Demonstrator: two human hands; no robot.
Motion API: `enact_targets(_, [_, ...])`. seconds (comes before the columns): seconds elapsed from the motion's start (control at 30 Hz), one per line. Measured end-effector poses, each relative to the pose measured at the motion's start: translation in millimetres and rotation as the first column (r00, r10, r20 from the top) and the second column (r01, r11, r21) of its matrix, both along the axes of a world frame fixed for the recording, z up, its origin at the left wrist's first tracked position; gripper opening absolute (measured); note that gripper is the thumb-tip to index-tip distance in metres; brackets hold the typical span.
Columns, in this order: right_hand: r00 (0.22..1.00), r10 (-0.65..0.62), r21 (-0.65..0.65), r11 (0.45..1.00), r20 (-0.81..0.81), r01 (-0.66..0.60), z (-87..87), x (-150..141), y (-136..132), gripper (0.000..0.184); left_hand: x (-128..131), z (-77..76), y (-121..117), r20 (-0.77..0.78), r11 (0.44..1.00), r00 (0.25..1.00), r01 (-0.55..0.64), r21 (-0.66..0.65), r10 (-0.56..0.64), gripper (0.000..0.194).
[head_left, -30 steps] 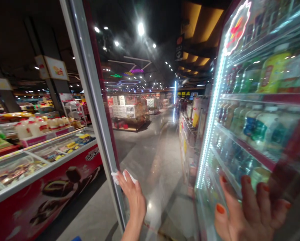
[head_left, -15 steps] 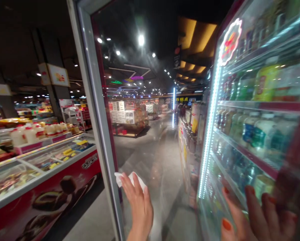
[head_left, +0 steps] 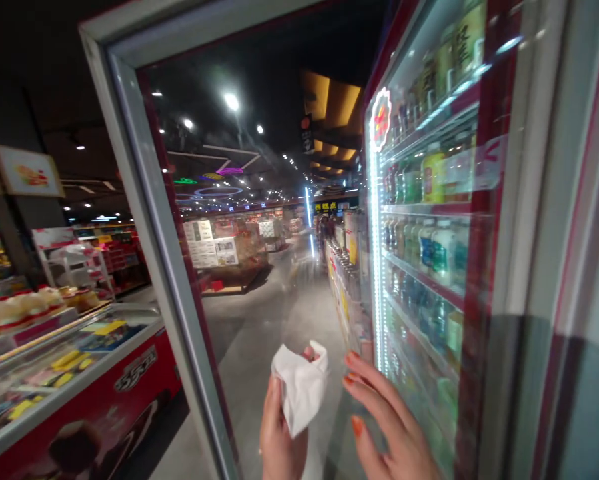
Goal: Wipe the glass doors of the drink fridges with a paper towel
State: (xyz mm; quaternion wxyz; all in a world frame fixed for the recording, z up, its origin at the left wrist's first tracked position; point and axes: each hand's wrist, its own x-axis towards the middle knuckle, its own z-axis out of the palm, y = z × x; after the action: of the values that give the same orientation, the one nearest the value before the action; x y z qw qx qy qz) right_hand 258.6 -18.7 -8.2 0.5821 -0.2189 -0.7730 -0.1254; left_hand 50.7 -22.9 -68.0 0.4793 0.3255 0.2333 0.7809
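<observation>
Centrally, from my remote post, I viewed two bare hands before a framed glass door [head_left: 152, 220]. The left hand [head_left: 283, 443] pinched a crumpled white wipe [head_left: 300, 393] between thumb and fingers, one fingertip showing past its upper edge. The right hand [head_left: 397, 430], beside it and apart from the wipe, had its fingers parted and slightly bent, holding nothing visible; I could not tell whether it touched the glass.

Hazards, in my judgement: the loose folds could have slipped from the pinch if they caught on the frame; the uncovered fingertips could have left prints on the pane if they met it; and a push off-centre could have swung the door.

Labels: left of the hands, the red chest freezer [head_left: 152, 400] bore a stylised logo [head_left: 136, 370], apparently 巧乐兹. Beyond them, a yellow-lettered sign [head_left: 325, 207] read 西糕点. Above the right hand, a glowing scalloped badge [head_left: 380, 120] marked the beverage cooler [head_left: 429, 279], whose bottle labels were mostly too small or blurred to read.
</observation>
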Motion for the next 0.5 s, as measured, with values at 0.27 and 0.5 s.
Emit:
enact_targets(0.27, [0.994, 0.094, -0.307, 0.946, -0.058, -0.107, 30.7, -53.7, -17.9, 0.064, -3.0, 42.5, -10.6, 0.025, 0.976, 0.997, -0.068, -0.208, 0.075, 0.043])
enact_targets(0.5, [0.963, 0.088, -0.471, 0.858, -0.256, -0.204, 22.3, -15.1, -14.2, 0.022, 3.2, 59.2, -14.3, -0.042, 0.963, 0.996, -0.088, -0.254, 0.08, 0.055])
